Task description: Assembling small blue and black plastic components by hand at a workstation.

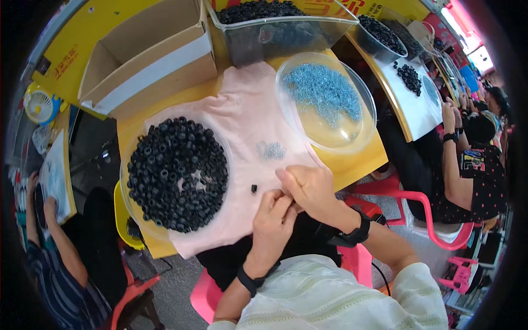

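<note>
My left hand (272, 220) and my right hand (314, 192) meet just over the near edge of a pale pink cloth (250, 113). Both are closed, fingertips pinched together; whatever they hold is too small or hidden to make out. A single small black ring-shaped piece (254, 188) lies on the cloth by my left hand. Beyond my hands is a little heap of tiny clear-bluish bits (271, 150). On the left, a round clear tray (230, 165) holds many black rings (176, 165). At the far right, another round clear dish (349, 138) carries tiny blue pieces (324, 91).
An open cardboard box (154, 69) and a clear bin (247, 52) of black pieces stand at the table's back. Below the table's left side is a yellow bucket (121, 214). People sit at tables on both sides, near a red chair (423, 206) on the right.
</note>
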Tool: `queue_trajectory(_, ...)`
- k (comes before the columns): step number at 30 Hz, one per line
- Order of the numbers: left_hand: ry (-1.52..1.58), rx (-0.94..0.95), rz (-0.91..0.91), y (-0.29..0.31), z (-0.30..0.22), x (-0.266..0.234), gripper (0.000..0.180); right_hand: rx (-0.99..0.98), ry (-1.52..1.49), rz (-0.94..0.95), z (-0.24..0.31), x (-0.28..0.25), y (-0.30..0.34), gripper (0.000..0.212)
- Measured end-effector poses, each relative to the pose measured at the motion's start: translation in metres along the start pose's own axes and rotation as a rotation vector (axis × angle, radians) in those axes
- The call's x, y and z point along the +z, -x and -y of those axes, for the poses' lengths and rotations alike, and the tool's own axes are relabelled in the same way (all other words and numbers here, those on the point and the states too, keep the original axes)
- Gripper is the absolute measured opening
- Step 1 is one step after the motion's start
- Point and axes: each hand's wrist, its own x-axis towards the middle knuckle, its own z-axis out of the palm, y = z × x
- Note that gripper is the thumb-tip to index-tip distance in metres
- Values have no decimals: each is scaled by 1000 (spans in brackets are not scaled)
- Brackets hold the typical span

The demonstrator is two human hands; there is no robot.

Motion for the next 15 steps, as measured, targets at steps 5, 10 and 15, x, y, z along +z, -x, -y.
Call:
queue_trajectory(5, 598, -294, -124, -6, -15, -20, 9, 41, -459, -22, 6, -36, 1, 27)
queue_trajectory(10, 887, -455, -70, -4, -43, -40, 22, -100, -447, 40, 28, -60, 18, 20)
queue_trajectory(15, 954, -484, -9, 2, -52, -31, 19, -269, -435, 34, 23, -59, 22, 28)
